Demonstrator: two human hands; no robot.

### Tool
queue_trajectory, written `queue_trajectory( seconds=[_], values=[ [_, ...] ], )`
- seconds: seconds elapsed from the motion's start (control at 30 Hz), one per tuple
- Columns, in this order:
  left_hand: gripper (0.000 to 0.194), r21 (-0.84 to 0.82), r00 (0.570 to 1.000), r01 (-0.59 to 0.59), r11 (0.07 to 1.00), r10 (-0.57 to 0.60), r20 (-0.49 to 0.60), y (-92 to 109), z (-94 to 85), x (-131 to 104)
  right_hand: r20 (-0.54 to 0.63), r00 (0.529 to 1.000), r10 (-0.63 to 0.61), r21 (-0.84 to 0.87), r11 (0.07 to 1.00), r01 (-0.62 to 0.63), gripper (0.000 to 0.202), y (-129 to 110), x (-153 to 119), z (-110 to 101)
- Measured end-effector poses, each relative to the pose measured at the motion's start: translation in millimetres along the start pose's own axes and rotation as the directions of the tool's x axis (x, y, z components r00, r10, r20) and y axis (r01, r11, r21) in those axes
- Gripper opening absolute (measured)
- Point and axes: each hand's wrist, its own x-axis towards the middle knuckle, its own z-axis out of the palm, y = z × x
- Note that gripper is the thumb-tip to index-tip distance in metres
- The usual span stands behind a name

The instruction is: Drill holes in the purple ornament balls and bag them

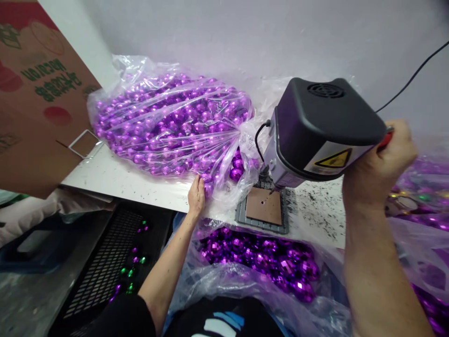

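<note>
My right hand (pixel 394 154) is closed around a red handle (pixel 386 139) on the right side of a black and silver bench drill press (pixel 329 126). Below the machine's head, a brown square board (pixel 264 206) with a small hole lies on a grey slotted base (pixel 285 220). My left hand (pixel 197 194) is at the front edge of a large clear plastic bag (pixel 168 121) full of shiny purple faceted balls, its fingers pressed together against the plastic. What lies behind those fingers is hidden. Loose purple balls (pixel 237 168) show at the bag's gathered neck.
An open plastic-lined container of purple mirrored balls (pixel 259 257) sits before my body. Dark shavings (pixel 312 210) litter the white table. A cardboard box (pixel 38 93) stands left, above a black crate (pixel 101 262) with small green and purple balls. More bagged balls (pixel 421 187) lie right.
</note>
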Motion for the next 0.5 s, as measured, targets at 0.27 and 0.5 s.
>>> queue_trajectory(
  seconds=[0.27, 0.5],
  values=[
    [0.025, 0.301, 0.924, -0.363, 0.882, 0.382, -0.004, 39.5, -18.8, -6.5, -0.007, 1.0, 0.005, -0.008, 1.0, -0.005, 0.066, 7.0, -0.1, 0.0],
    [0.038, 0.151, 0.499, -0.84, 0.522, 0.63, 0.595, 93.2, 16.3, 11.1, 0.02, 1.0, 0.0, 0.015, 1.0, -0.001, 0.067, 1.3, 0.3, -3.4]
  ],
)
